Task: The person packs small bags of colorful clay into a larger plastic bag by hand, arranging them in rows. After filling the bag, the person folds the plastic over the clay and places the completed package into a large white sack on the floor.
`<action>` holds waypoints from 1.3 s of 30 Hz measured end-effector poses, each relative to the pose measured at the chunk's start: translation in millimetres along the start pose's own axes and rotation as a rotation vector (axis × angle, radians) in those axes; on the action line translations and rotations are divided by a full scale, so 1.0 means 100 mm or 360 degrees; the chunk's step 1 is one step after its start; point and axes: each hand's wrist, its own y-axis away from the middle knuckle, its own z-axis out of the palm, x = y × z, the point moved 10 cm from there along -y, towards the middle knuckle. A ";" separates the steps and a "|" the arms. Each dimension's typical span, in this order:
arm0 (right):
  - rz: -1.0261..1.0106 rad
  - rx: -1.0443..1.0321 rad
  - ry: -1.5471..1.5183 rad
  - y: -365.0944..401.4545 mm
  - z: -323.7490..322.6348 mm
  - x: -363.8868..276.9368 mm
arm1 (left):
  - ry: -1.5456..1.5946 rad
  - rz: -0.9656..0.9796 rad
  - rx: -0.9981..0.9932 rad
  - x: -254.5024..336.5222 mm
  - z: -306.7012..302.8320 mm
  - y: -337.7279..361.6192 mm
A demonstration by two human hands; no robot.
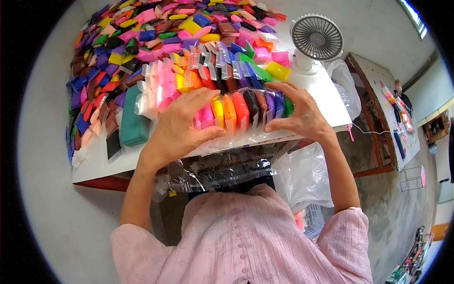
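Observation:
A row of small soft coloured packets (242,110) stands on edge at the front of the table, running from pink through yellow, orange, red, black, brown and purple to green. Clear plastic film wraps around it. My left hand (182,124) curves around the pink end, thumb low in front and fingers over the top. Around the blue and green end curls my right hand (301,110), thumb in front. Together the two hands grip the row from its ends. Crinkled clear plastic (222,174) hangs below the table edge near my waist.
Behind the row stand more sorted packets (203,71). A large heap of mixed packets (142,28) covers the table's far left. A green block (134,116) sits left of my left hand. A white fan (316,40) stands at the back right. Clear bags (305,175) hang below.

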 end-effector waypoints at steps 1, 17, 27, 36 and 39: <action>-0.0021 -0.0003 0.0001 -0.02 0.00 -0.01 | -0.0025 -0.0015 -0.0034 0.00 0.00 -0.03; -0.0099 0.0274 0.0040 -0.04 0.04 -0.19 | 0.0067 -0.0070 0.0001 0.05 0.19 -0.13; -0.0098 0.0154 0.0088 -0.02 0.02 -0.22 | 0.0122 0.0107 -0.0130 0.09 0.07 -0.07; -0.0058 0.0079 0.0013 -0.03 0.05 -0.17 | 0.0148 -0.0089 -0.0127 -0.20 0.14 0.01; -0.0041 0.0063 -0.0026 -0.03 0.06 -0.15 | 0.0126 -0.0152 -0.0141 -0.21 0.17 0.01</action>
